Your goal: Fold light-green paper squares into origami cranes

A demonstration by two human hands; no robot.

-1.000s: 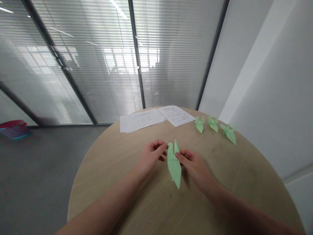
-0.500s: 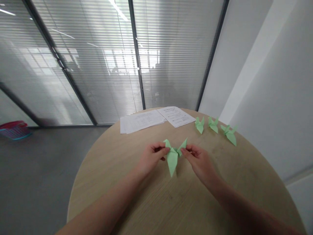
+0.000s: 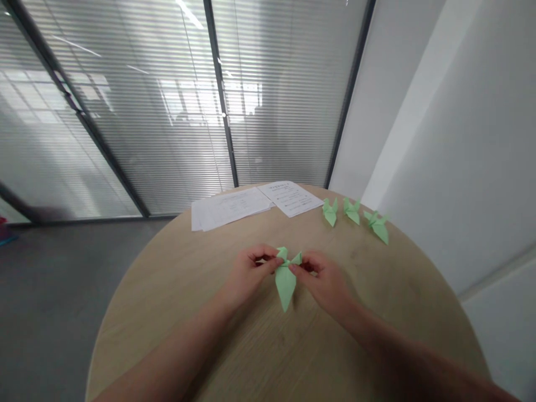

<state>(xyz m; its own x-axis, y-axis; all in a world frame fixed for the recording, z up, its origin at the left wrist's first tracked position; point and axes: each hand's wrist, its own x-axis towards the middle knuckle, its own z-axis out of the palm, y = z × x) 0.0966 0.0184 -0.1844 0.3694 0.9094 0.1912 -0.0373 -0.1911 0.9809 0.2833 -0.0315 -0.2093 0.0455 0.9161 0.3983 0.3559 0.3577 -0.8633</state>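
Observation:
A light green origami crane [image 3: 286, 286] is held between my two hands above the near half of the table, one wing pointing down toward me. My left hand [image 3: 252, 272] pinches it on the left, close to a folded point at the top. On the other side my right hand [image 3: 323, 276] grips it with thumb and fingers near its middle, the right point sticking up behind the thumb. My fingers hide part of the folds. Three similar green paper cranes, a left one [image 3: 330, 212], a middle one [image 3: 352, 210] and a right one [image 3: 377, 226], stand in a row at the back right.
Printed paper sheets [image 3: 234, 207] lie overlapped at the far side of the round wooden table [image 3: 167, 290]. Behind it is a glass partition with blinds [image 3: 285, 128]; a white wall [image 3: 473, 151] borders the right. Part of a basket [image 3: 4, 230] shows on the floor at far left.
My right hand has shifted its grip from the right point inward to the crane's middle, so the hands are closer together. The view has turned slightly right.

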